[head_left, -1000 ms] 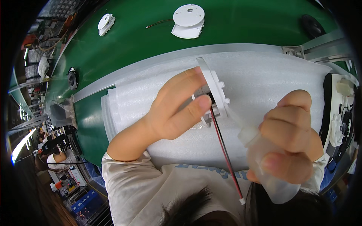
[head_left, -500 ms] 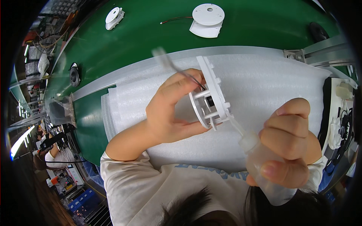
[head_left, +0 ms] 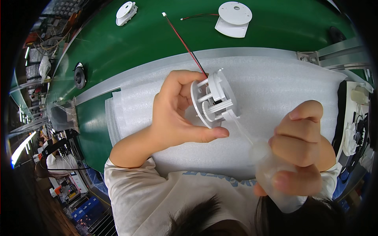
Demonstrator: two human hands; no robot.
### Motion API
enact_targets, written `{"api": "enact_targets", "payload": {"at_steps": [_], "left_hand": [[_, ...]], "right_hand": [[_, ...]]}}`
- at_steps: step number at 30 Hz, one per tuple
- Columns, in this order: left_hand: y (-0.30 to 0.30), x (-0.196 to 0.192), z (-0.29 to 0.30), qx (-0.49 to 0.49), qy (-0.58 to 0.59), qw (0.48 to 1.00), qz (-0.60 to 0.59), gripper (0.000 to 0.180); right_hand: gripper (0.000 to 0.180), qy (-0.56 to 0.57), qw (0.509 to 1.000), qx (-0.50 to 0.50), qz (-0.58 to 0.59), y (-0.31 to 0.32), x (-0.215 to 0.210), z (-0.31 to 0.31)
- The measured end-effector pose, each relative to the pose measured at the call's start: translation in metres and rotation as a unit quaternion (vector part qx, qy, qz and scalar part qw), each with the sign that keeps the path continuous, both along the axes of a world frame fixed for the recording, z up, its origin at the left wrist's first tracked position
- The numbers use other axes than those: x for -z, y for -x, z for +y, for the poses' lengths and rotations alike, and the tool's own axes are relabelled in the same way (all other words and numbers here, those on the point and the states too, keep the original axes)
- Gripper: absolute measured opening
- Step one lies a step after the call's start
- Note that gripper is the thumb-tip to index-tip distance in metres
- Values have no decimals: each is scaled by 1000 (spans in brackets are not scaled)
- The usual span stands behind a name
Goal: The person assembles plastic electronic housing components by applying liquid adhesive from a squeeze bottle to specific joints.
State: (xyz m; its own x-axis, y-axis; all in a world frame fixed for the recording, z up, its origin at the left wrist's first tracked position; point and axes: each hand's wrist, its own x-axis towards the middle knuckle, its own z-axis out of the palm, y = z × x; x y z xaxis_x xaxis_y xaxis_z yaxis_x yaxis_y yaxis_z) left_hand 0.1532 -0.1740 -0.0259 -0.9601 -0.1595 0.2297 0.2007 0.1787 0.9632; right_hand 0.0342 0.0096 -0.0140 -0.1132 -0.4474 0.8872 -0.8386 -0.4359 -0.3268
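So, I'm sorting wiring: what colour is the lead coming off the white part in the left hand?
Red and black, a paired wire lead, clearest in the head view.

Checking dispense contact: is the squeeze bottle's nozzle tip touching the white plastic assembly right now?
Yes, the translucent squeeze bottle in the right hand has its thin nozzle tip against the white plastic assembly gripped by the left hand.

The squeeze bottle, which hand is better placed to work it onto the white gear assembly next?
Right, probably. The right hand grips the squeeze bottle, nozzle at the white gear assembly; the left hand is occupied holding that.
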Motion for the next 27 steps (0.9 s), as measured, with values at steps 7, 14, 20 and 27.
{"api": "enact_targets", "payload": {"at_steps": [7,14,20,27], "left_hand": [[4,-2,8,-23,-192,980,-53,69],[3,4,5,-18,-289,952,-100,64],[7,-4,9,-10,-335,932,-137,74],[10,-7,3,5,-256,950,-181,94]], "right_hand": [[32,0,1000,14,3,0,3,-2],[29,13,1000,-2,3,1,6,-2],[29,2,1000,-6,-2,2,5,1],[33,-20,1000,-22,6,8,4,2]]}}
